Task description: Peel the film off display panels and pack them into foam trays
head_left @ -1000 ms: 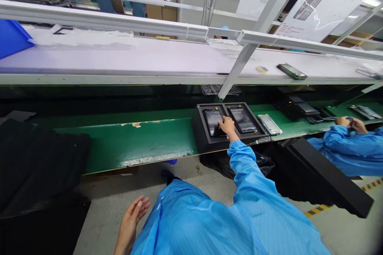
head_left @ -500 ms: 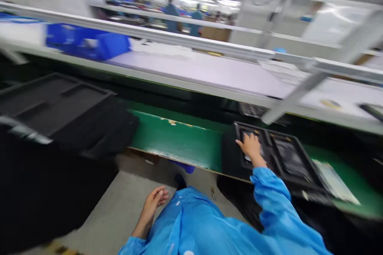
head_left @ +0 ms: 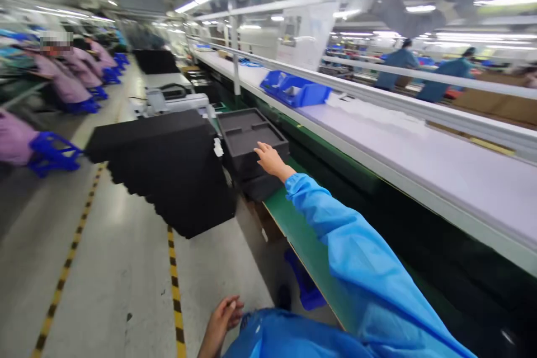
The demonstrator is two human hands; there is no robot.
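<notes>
My right hand (head_left: 272, 160) reaches out with straight fingers, and its fingertips are at the near edge of a black foam tray (head_left: 251, 133) with shallow rectangular recesses. The tray sits on a dark stack at the end of the green conveyor belt (head_left: 308, 235). My right hand holds nothing. Low by my body, my left hand (head_left: 221, 323) hangs with loosely curled fingers, away from everything else and holding nothing. My blue sleeve covers the right arm.
A tall pile of black foam trays (head_left: 168, 170) stands beside the belt. Blue bins (head_left: 296, 92) sit on the pale upper shelf (head_left: 419, 162). Co-workers in lilac smocks (head_left: 62, 81) sit at far left on blue stools. Yellow-black tape (head_left: 174, 291) marks the floor.
My view has swung far to the left. My right hand has left the tray holding dark screen devices and now reaches the black foam tray. Those devices no longer show.
</notes>
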